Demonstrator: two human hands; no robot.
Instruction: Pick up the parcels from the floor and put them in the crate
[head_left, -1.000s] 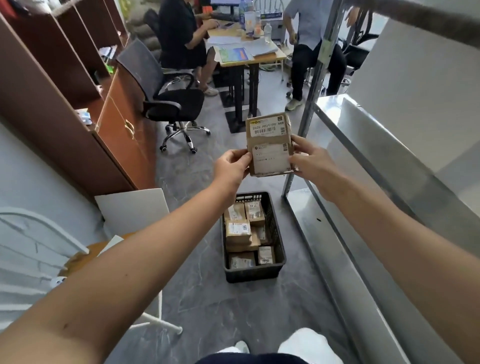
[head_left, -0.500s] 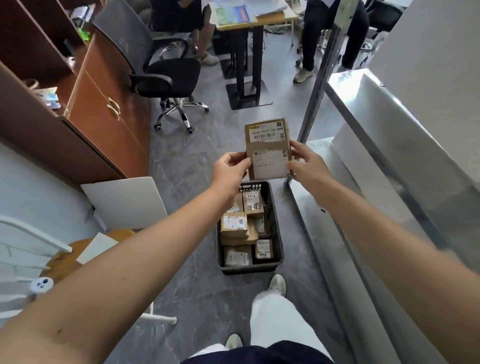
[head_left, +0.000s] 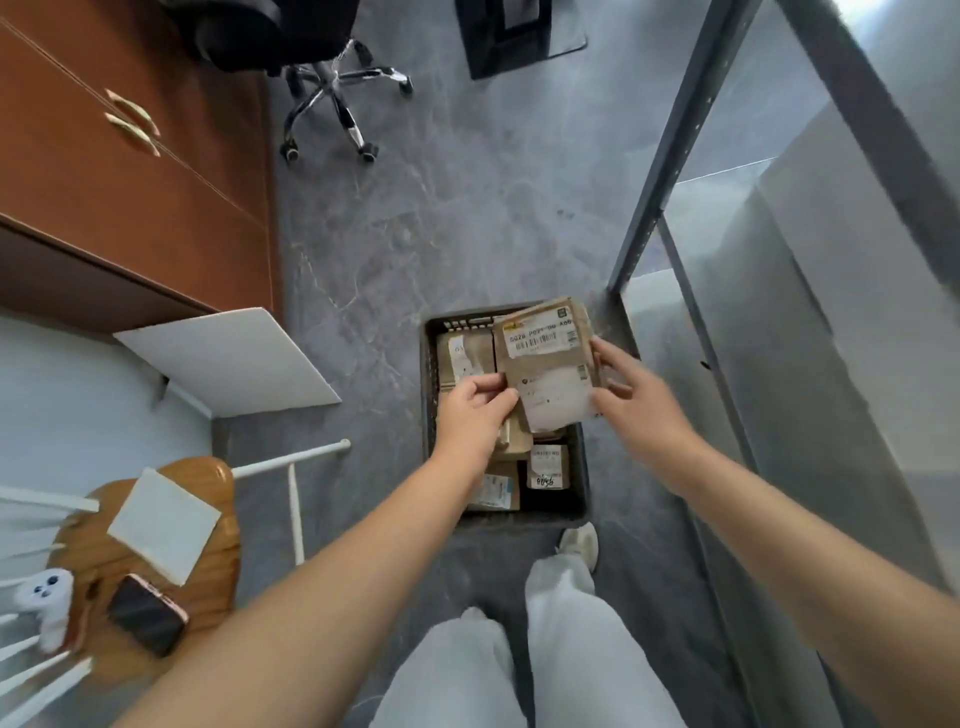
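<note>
While you hold it in both hands, the parcel (head_left: 548, 371) hangs over the far right corner of the crate (head_left: 430, 395).
Your left hand (head_left: 475, 410) pinches its left long edge and your right hand (head_left: 631, 395) grips the right one, so the parcel sits between them. Its long axis runs away from you, labels up, with the barcode end toward the crate's far edge. Other parcels (head_left: 548, 465) lie inside, below it.

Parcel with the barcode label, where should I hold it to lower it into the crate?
Hold the parcel by its long side edges, one hand from each side, as the left hand and right hand pinch it. It is flat and thin, label up over the crate.
</note>
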